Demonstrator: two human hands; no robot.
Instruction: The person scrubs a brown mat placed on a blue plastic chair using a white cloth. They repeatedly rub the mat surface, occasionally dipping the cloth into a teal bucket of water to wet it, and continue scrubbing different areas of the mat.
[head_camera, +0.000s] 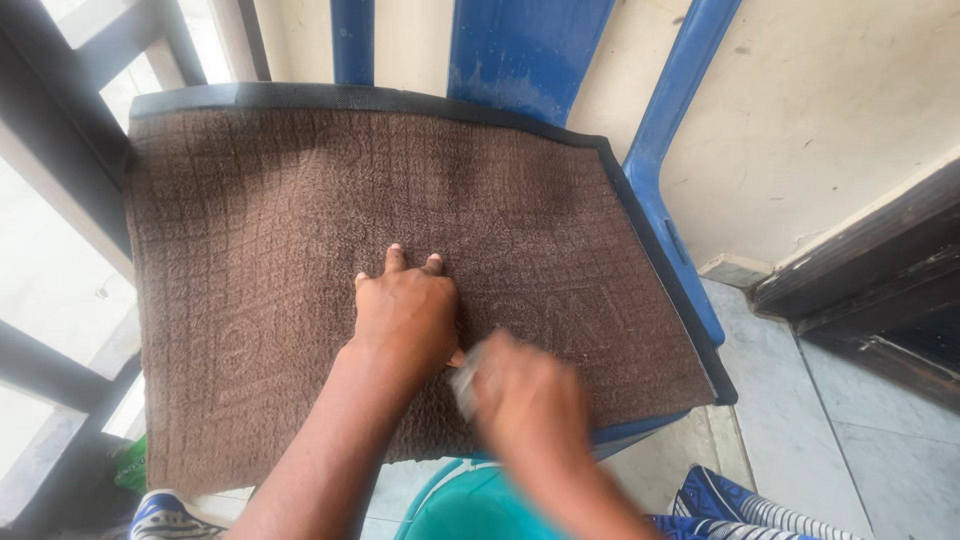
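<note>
A blue chair (672, 215) stood beyond the hands. A teal bucket (468, 508) sat below them. Dark window bars (62, 150) ran to their left.

brown doormat (300, 250) on blue chair (650, 190)

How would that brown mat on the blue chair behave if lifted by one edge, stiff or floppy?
Probably floppy: the brown mat overhangs the blue chair and its front edge droops. The dark rubber border suggests a grippy backing, so it likely resists sliding; the left hand presses flat on it. Looks moderately heavy for its thickness. The right hand is blurred.
</note>
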